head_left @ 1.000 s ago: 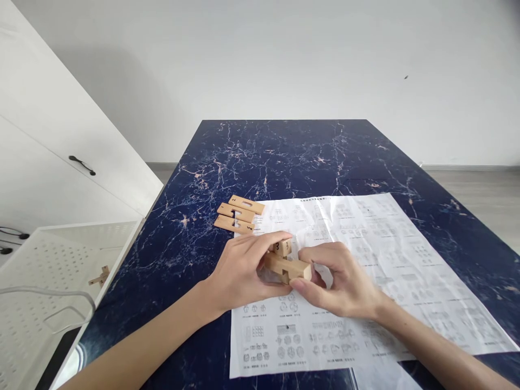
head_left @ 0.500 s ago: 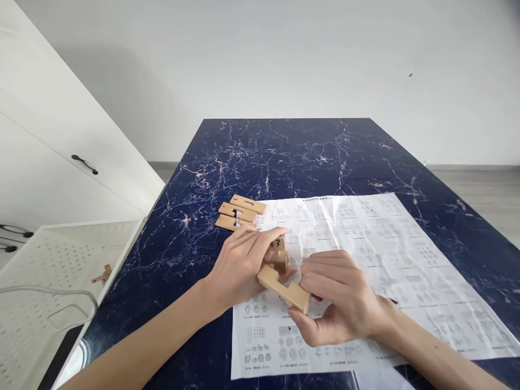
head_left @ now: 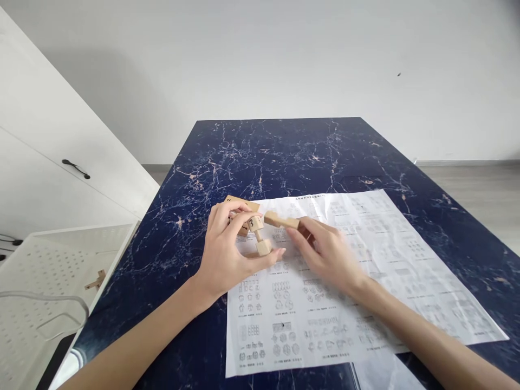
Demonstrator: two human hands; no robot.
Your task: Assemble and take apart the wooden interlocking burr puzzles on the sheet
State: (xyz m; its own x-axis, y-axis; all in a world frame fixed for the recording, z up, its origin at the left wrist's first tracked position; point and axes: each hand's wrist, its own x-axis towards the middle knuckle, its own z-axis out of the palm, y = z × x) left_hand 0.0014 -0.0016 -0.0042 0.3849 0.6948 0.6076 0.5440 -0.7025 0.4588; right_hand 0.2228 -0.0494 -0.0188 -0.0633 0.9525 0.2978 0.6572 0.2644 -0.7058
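The left hand [head_left: 225, 249] curls around a block [head_left: 254, 223] with a 3 on it, pinching it between fingers and thumb, over the far left part of the paper [head_left: 390, 254]. The right hand [head_left: 331, 249] pinches one end of a stick [head_left: 276, 219] with a notch, also over the paper, near the block. Flat pieces [head_left: 251, 205] lie at the paper's far left corner, partly hidden by the left hand.
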